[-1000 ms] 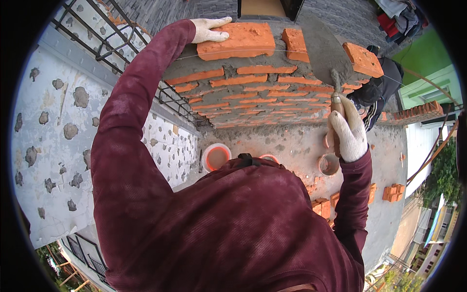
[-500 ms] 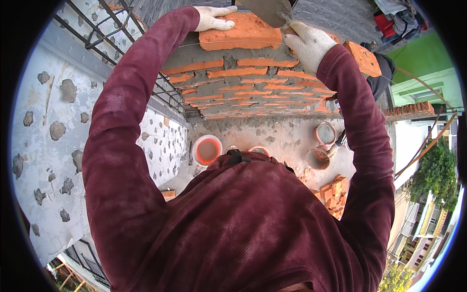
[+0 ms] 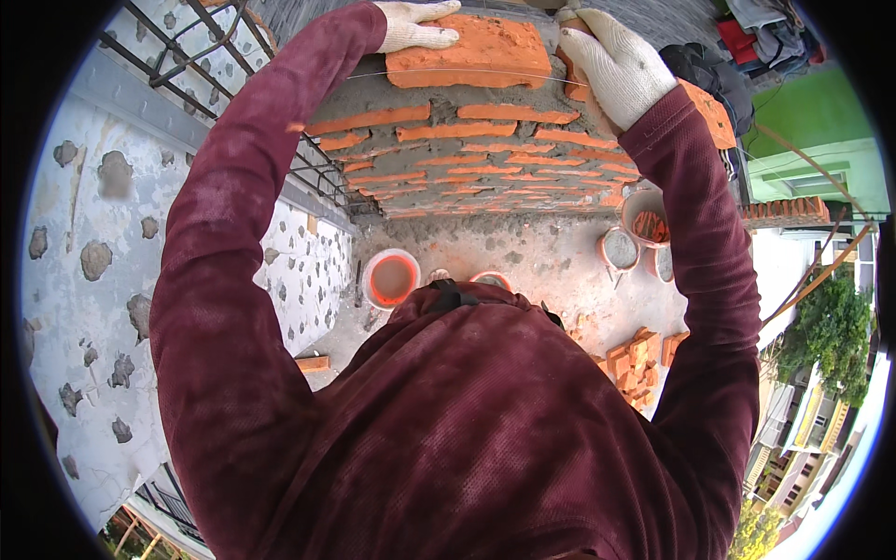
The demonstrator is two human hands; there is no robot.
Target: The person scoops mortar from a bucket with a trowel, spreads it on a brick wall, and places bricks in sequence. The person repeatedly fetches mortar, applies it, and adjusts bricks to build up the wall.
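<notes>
Bright, flat daylight all over, looks overcast, no hard shadows anywhere. The white work gloves (image 3: 616, 61) at 12 o'clock are close to blown out. Heavy fisheye: the window grille (image 3: 187, 56) at 11 bows hard, and the houses (image 3: 803, 439) at 4 go soft and smeared. Black vignette rings the frame with a thin blue fringe. Centre's sharp.

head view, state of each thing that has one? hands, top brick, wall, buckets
left hand: gloved, flat on the top brick
right hand: gloved, at the brick's right end
top brick: lying on the wall
brick wall: unfinished, mortar showing
orange bucket: upright, open
</notes>
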